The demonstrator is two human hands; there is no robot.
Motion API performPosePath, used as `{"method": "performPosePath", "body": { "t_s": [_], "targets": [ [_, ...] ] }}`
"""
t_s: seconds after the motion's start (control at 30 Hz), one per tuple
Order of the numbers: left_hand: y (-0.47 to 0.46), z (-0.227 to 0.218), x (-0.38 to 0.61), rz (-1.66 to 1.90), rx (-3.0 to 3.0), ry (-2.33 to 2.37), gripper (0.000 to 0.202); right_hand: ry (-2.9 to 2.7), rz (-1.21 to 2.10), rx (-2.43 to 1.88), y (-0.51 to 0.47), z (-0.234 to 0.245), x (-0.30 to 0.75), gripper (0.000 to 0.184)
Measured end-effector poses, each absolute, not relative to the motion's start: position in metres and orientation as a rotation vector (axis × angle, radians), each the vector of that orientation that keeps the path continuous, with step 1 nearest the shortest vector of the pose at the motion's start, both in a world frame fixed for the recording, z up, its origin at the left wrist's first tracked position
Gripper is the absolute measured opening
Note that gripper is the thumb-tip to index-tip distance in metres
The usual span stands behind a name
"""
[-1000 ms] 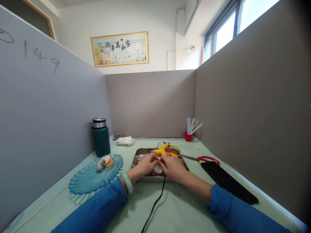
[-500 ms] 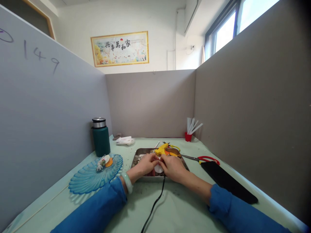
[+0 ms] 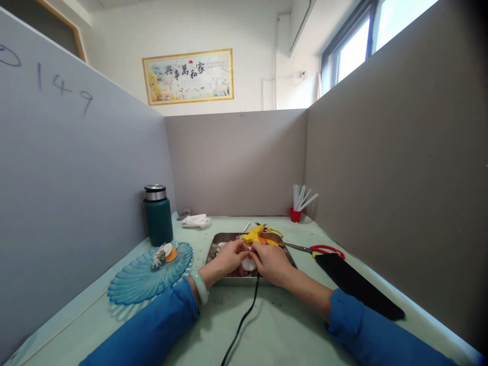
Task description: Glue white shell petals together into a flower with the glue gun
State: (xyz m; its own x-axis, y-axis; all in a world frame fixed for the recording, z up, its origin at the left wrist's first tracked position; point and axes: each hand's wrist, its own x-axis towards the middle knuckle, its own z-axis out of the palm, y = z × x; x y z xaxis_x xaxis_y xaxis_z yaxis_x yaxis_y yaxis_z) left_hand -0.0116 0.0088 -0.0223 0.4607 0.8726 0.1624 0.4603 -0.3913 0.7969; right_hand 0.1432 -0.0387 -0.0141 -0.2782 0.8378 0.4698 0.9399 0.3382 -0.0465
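Observation:
My left hand (image 3: 231, 256) and my right hand (image 3: 271, 260) meet over a metal tray (image 3: 232, 280), fingertips pinched together. Whatever lies between the fingers is too small and too covered to name. A round white piece, perhaps a shell (image 3: 249, 264), shows just below the fingertips. Small shells and stones fill the tray around it. Across the tray's far side rests a yellow glue gun (image 3: 254, 234), just beyond my fingers. Its black cord (image 3: 244, 319) seems to run out under my right hand toward me.
A blue scalloped glass plate (image 3: 133, 282) carries a small shell cluster (image 3: 164, 255) on the left, before a green bottle (image 3: 158, 218). Red-handled scissors (image 3: 328, 249) and a black flat object (image 3: 356, 284) lie right. Glue sticks (image 3: 301, 197) stand in a red cup (image 3: 295, 215) behind.
Both hands stay in almost the same place over the tray, with only a slight shift of the fingers. Nothing else has visibly moved.

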Motion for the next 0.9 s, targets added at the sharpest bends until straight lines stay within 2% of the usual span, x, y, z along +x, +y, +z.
{"method": "performPosePath", "body": {
  "t_s": [0.9],
  "targets": [
    [0.0059,-0.0214,-0.0118,0.780,1.967,1.060,0.019,-2.153,-0.367,-1.534,-0.0389,-0.0141,0.1439,0.032]
  ]
}}
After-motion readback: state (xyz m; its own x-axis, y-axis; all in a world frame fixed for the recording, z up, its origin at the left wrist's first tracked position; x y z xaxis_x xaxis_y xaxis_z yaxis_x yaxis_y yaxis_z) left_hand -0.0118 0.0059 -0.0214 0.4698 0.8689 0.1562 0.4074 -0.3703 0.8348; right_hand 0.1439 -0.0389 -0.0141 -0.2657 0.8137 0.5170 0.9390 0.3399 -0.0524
